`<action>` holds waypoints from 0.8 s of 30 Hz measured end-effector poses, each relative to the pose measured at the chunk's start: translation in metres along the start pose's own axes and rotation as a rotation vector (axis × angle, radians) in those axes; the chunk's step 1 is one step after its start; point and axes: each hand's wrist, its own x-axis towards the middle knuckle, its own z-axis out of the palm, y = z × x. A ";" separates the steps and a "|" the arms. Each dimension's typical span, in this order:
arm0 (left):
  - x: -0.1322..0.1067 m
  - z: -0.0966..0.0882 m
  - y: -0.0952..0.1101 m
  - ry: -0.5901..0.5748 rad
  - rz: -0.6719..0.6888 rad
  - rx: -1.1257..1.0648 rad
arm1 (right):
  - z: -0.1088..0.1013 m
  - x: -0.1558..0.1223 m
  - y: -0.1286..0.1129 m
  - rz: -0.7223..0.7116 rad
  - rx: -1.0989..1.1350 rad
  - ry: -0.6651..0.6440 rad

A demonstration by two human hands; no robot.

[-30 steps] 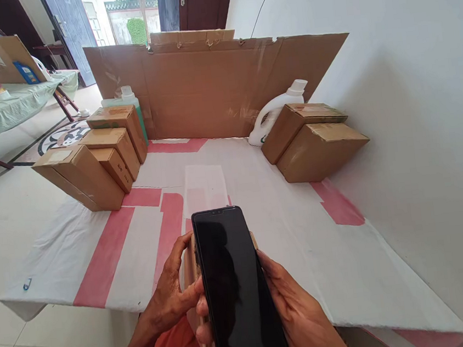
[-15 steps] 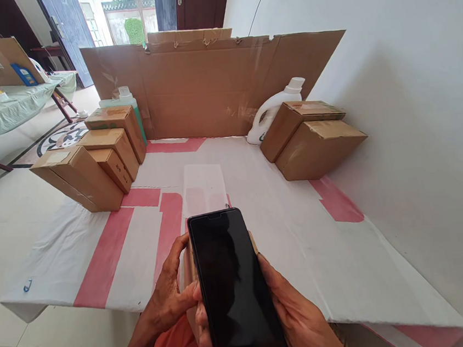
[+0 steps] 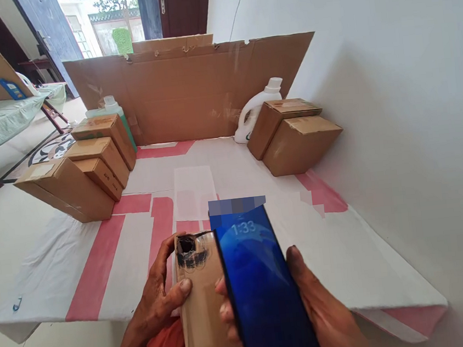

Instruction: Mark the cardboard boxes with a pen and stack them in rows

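Note:
A smartphone (image 3: 264, 286) with a lit blue screen reading 1:33 is in my right hand (image 3: 324, 313). The thumb lies near its right edge and the fingertips curl round its left edge. Just left of it, my left hand (image 3: 159, 291) grips a small cardboard box (image 3: 204, 303), thumb on the face and fingers behind the left side. Black scribbles and a dark hole mark the box's upper left corner. The phone covers the right part of the box. Both are held above my lap at the table's near edge.
Brown cartons (image 3: 67, 185) stand at the table's left, with a green-liquid bottle (image 3: 112, 106) behind them. Two more cartons (image 3: 300, 144) and a white jug (image 3: 257, 107) are at the right. A cardboard panel (image 3: 186, 95) spans the back. A white wall (image 3: 395, 123) rises on the right.
The phone's screen has gone from black to lit. My right hand has moved the phone rightward, uncovering the cardboard box in my left hand. The view has shifted slightly.

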 end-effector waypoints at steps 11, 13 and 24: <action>0.004 0.001 0.004 -0.010 -0.024 0.049 | -0.157 0.056 -0.038 -0.478 -0.623 0.785; 0.004 0.001 0.004 -0.007 -0.026 0.047 | -0.175 0.064 -0.035 -0.476 -0.714 0.819; 0.000 0.001 -0.002 0.014 -0.028 0.017 | -0.216 0.060 -0.031 -0.415 -1.113 1.045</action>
